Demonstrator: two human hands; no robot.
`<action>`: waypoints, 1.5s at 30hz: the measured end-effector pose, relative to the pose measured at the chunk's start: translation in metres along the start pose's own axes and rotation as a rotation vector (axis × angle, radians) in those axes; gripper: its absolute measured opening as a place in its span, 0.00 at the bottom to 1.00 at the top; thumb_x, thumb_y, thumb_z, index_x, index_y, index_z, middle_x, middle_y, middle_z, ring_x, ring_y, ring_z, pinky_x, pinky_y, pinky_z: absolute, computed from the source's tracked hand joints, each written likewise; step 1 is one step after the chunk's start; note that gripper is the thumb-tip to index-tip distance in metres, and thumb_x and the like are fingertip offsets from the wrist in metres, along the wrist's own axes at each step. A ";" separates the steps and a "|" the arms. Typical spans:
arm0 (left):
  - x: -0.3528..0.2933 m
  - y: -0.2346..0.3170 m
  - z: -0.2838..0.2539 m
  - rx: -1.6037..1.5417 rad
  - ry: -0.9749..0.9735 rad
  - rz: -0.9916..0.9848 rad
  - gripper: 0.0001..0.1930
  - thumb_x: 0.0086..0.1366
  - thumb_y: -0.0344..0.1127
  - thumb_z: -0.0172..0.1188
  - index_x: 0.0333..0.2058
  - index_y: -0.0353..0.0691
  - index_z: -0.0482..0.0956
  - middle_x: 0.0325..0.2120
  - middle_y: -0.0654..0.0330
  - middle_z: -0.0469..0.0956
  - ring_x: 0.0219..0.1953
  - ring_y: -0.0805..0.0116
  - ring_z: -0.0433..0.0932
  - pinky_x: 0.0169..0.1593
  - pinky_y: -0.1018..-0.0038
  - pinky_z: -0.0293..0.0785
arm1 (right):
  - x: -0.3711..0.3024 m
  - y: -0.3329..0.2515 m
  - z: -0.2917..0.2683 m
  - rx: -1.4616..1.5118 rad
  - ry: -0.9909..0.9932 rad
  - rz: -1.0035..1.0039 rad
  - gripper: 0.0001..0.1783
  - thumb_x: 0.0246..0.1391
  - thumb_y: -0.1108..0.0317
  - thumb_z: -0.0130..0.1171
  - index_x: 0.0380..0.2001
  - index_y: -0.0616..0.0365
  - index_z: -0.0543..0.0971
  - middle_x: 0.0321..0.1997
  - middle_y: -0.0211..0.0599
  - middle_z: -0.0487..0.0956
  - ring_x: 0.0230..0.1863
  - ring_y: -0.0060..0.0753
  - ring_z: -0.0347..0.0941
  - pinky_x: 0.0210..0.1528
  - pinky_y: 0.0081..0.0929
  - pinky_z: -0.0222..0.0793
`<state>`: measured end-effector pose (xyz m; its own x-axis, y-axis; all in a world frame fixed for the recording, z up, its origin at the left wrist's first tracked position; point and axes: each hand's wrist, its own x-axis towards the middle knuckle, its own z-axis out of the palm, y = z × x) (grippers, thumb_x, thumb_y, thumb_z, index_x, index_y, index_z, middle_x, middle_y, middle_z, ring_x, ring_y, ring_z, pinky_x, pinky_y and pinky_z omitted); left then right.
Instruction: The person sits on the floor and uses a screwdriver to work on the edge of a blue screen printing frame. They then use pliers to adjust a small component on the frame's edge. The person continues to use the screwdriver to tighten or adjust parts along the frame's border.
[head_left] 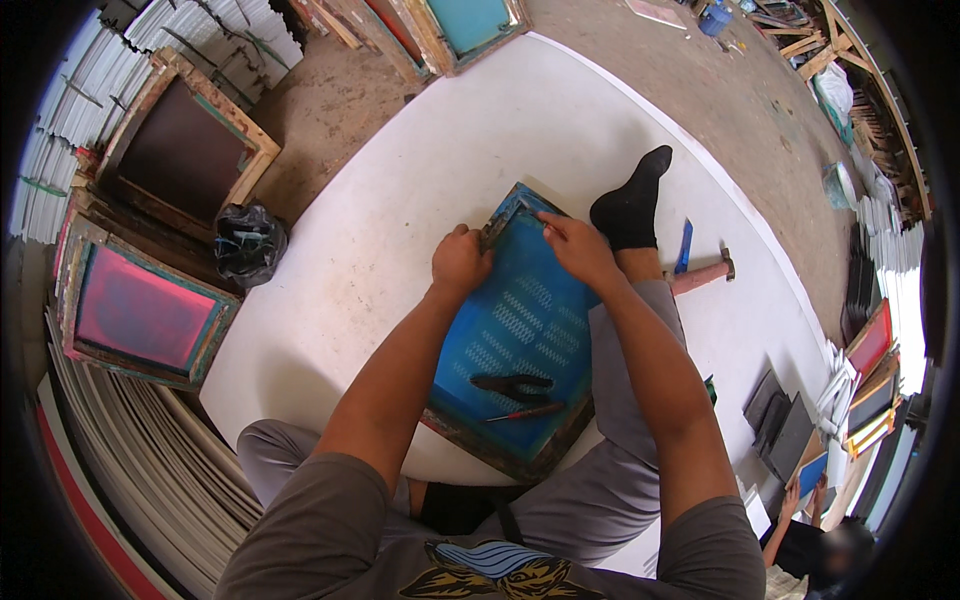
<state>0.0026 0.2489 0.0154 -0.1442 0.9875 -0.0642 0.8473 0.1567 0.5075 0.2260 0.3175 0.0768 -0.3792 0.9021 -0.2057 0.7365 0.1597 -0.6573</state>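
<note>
A screen-printing frame (530, 330) with blue mesh and pale rows of pattern lies across my lap and the white board. My left hand (462, 262) is closed round its left side, close to the far corner. At that far corner my right hand (577, 245) is closed, its fingertips pinched low over the frame's edge. What they pinch is too small to make out. Pliers with dark handles (512, 386) rest on the near part of the mesh, and a thin red-handled tool (524, 412) lies just below them.
On the white board (370, 200), right of my foot, lie a hammer (705, 277) and a blue cutter (685, 247). A black plastic bag (250, 245) and a pink-mesh frame (145, 308) stand at the left. Another person (815, 545) handles a blue panel at the lower right.
</note>
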 end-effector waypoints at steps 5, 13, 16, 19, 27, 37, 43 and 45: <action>-0.001 0.002 -0.001 -0.026 0.011 -0.007 0.14 0.60 0.40 0.69 0.43 0.41 0.87 0.40 0.51 0.80 0.44 0.47 0.83 0.50 0.53 0.80 | 0.001 -0.006 0.002 -0.058 -0.012 0.016 0.21 0.68 0.60 0.55 0.61 0.49 0.81 0.52 0.48 0.86 0.53 0.55 0.82 0.58 0.46 0.76; -0.001 0.002 -0.002 -0.022 0.004 0.003 0.14 0.60 0.40 0.69 0.43 0.40 0.87 0.39 0.50 0.80 0.44 0.47 0.83 0.49 0.53 0.80 | 0.002 -0.002 0.005 -0.056 -0.012 0.012 0.21 0.67 0.61 0.55 0.60 0.51 0.82 0.52 0.51 0.85 0.54 0.56 0.82 0.59 0.48 0.76; -0.002 0.000 -0.003 -0.022 0.013 0.008 0.14 0.60 0.40 0.69 0.42 0.40 0.87 0.39 0.50 0.80 0.44 0.46 0.83 0.49 0.53 0.80 | 0.001 -0.018 0.000 -0.124 -0.035 0.027 0.21 0.67 0.62 0.53 0.60 0.52 0.82 0.52 0.52 0.85 0.53 0.57 0.82 0.58 0.49 0.76; -0.003 0.002 -0.004 -0.005 0.018 0.032 0.14 0.59 0.40 0.70 0.41 0.39 0.86 0.39 0.50 0.80 0.43 0.46 0.83 0.49 0.53 0.80 | 0.003 -0.042 -0.004 -0.359 -0.050 0.044 0.22 0.67 0.63 0.52 0.60 0.52 0.82 0.49 0.53 0.85 0.48 0.55 0.83 0.52 0.49 0.78; 0.000 0.001 -0.007 -0.027 -0.013 0.016 0.13 0.59 0.39 0.70 0.39 0.38 0.86 0.38 0.50 0.80 0.41 0.45 0.83 0.48 0.52 0.79 | 0.011 -0.034 -0.006 0.026 -0.140 0.127 0.24 0.66 0.66 0.51 0.62 0.58 0.80 0.32 0.52 0.86 0.20 0.43 0.80 0.35 0.40 0.80; 0.001 -0.001 0.000 -0.033 0.037 0.013 0.12 0.58 0.38 0.69 0.39 0.41 0.87 0.39 0.52 0.81 0.43 0.49 0.83 0.49 0.55 0.81 | -0.001 0.002 0.021 0.732 -0.161 0.397 0.26 0.72 0.60 0.55 0.70 0.47 0.75 0.20 0.29 0.71 0.11 0.23 0.64 0.12 0.28 0.59; 0.001 -0.007 0.005 -0.081 0.045 0.031 0.16 0.60 0.38 0.68 0.47 0.43 0.87 0.39 0.51 0.81 0.43 0.46 0.83 0.49 0.53 0.80 | -0.002 -0.003 0.012 0.850 -0.204 0.478 0.27 0.72 0.59 0.55 0.72 0.43 0.73 0.20 0.28 0.70 0.12 0.22 0.64 0.12 0.27 0.59; 0.000 -0.006 0.005 -0.116 0.063 0.034 0.16 0.60 0.38 0.68 0.47 0.44 0.87 0.39 0.51 0.81 0.43 0.46 0.83 0.49 0.53 0.80 | 0.003 0.003 0.014 0.768 -0.177 0.426 0.26 0.72 0.59 0.54 0.70 0.43 0.74 0.21 0.29 0.73 0.13 0.24 0.67 0.13 0.28 0.62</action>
<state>-0.0001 0.2484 0.0079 -0.1511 0.9885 0.0072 0.7878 0.1160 0.6049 0.2191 0.3152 0.0639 -0.2869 0.7382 -0.6105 0.2810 -0.5444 -0.7903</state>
